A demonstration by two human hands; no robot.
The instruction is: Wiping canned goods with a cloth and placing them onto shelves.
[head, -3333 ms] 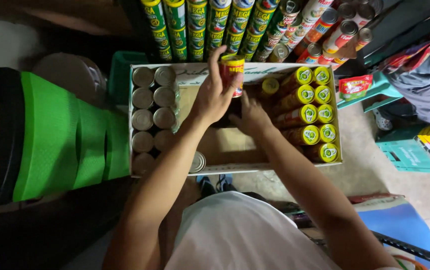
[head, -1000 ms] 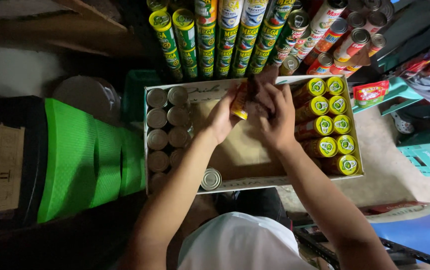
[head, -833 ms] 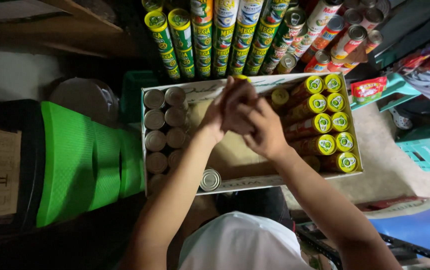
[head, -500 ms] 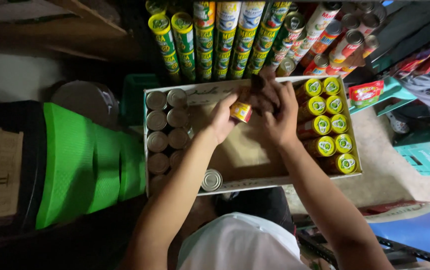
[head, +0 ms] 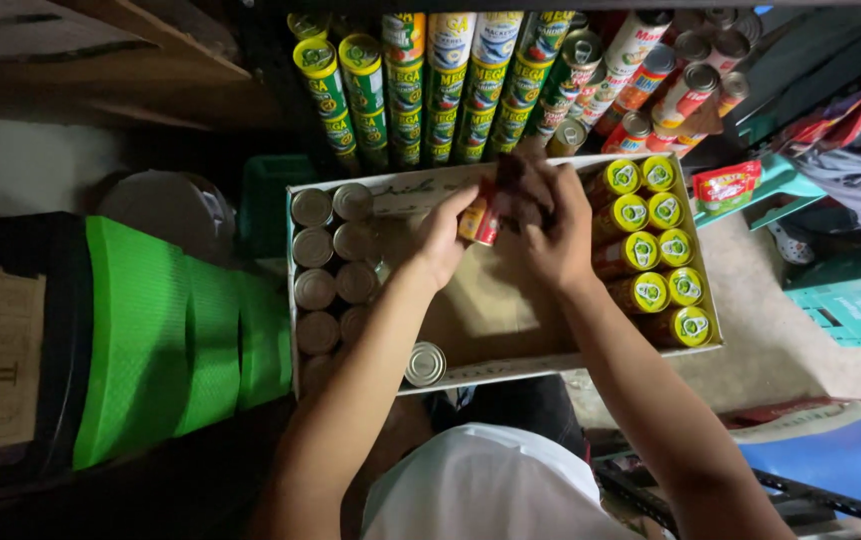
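- Two bare hands meet over the middle of the cardboard box (head: 510, 330), at its far side.
- The left hand (head: 442, 238) is curled around a small round can (head: 478, 218) with a red and yellow label, fingers wrapped on its side, holding it above the box's bare floor.
- The right hand (head: 550, 225) is cupped just beside that can, fingers bent towards its top; the picture is too blurred there to tell whether it grips the can or only touches it.
- Beneath both hands the box shows a flat brown cardboard bottom and low, pale walls.
- Along the box's right wall, yellow-topped cans (head: 662, 250) lie tilted in two neat columns, their glossy lids with a green mark.
- Along the box's left wall, plain silver cans (head: 333, 260) stand upright in rows, dull metal tops ribbed with rings.
- One more silver can (head: 425, 363) sits alone near the box's near wall.
- Beyond the box's far wall, tall stacks of green and yellow labelled cans (head: 430, 90) rise side by side, with red and white ones to their right.
- Left of the box stands a bright green ribbed plastic piece (head: 180, 330), smooth and matte.
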